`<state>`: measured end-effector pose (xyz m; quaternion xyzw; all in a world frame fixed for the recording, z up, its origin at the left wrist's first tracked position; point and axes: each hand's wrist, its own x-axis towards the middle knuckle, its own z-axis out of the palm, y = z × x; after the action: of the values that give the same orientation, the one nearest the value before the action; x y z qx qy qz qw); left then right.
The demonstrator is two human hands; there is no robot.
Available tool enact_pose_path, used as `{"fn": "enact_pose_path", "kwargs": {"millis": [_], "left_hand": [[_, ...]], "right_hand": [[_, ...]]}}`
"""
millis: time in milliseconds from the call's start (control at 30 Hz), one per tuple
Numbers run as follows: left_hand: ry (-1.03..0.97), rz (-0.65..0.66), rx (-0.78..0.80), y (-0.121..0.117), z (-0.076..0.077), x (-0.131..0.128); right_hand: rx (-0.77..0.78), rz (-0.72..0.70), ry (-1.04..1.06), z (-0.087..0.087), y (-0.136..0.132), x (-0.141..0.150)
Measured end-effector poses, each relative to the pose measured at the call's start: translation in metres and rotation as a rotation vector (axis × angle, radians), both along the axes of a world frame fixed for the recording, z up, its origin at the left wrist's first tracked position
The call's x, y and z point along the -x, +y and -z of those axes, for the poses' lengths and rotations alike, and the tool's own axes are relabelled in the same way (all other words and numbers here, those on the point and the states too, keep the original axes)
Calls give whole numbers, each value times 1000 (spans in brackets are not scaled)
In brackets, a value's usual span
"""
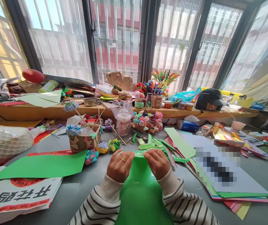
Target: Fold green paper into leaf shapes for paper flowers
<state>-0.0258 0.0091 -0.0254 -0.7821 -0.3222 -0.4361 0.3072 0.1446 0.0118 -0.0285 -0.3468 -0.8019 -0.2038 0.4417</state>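
Note:
Both hands meet at the middle of the table over a glossy green sheet of what looks like paper (145,193), which spreads down to the bottom of the view. My left hand (120,165), with a ring on one finger, pinches the left part of its far edge. Opposite it, my right hand (157,163) pinches the right part. A narrow, paler green band shows between the fingertips; whether it is a fold or a separate strip I cannot tell. Just beyond the hands lies a pile of folded green paper strips (151,144). The thumbs are mostly hidden.
On the left, a green paper sheet (42,165) lies over a printed bag (19,195), near a flower-filled basket (84,140). Stacked paper (243,182) covers the right side. Behind stand a lidded plastic cup (124,120), bead flowers (148,121) and a cluttered windowsill (138,112).

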Motion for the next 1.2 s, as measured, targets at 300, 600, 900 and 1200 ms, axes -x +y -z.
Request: {"fn": "enact_pose_path", "kwargs": {"millis": [300,600,900,1200], "left_hand": [[-156,21,44,5,-4,5],[-3,87,59,4,2,-4],[-18,13,9,4,-1,4],[5,24,-21,-1,-2,-1]], "right_hand": [[-14,27,-5,-1,1,-2],[16,14,-40,-2,-3,2],[-4,163,86,-1,6,-13],[24,86,107,-5,-2,-7]]}}
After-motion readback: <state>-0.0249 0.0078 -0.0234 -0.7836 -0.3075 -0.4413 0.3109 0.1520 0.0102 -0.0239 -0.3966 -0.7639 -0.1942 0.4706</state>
